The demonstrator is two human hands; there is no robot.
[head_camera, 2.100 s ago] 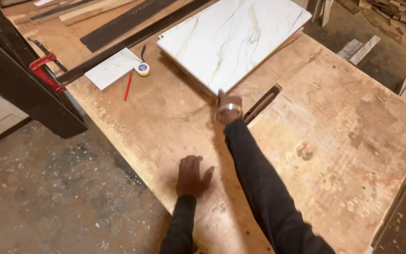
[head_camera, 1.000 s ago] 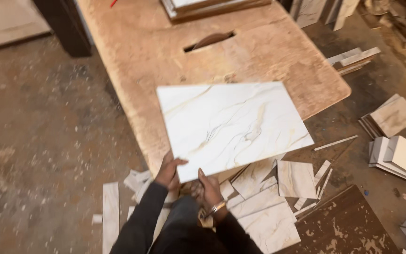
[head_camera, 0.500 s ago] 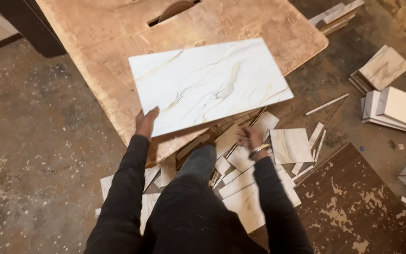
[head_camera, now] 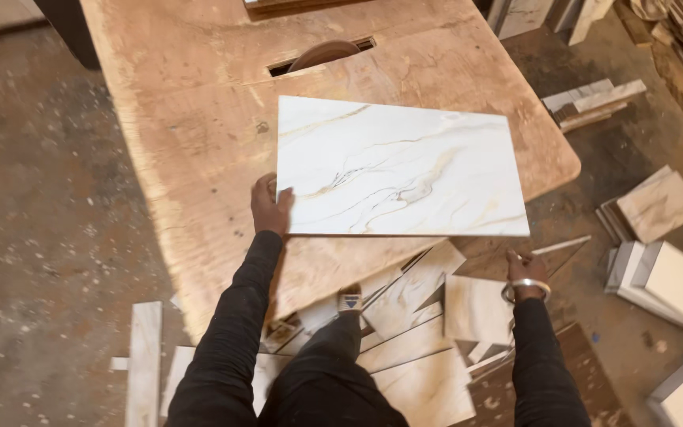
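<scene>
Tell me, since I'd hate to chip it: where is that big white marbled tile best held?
By its two short edges, one hand from each side. The tile lies flat, overhanging the table; the left hand grips the left edge, the right hand the near right corner.

There is only one view, from a camera worn on the person's head. It looks steeply down and forward over the wooden workbench (head_camera: pixel 199 158), from quite near, at about arm's length. The bench fills the upper middle of the picture; its far end with the saw slot (head_camera: pixel 322 55) is at the top edge. The concrete floor (head_camera: pixel 33 221) shows left of the bench, and tile offcuts (head_camera: pixel 658 205) lie right of it.
</scene>
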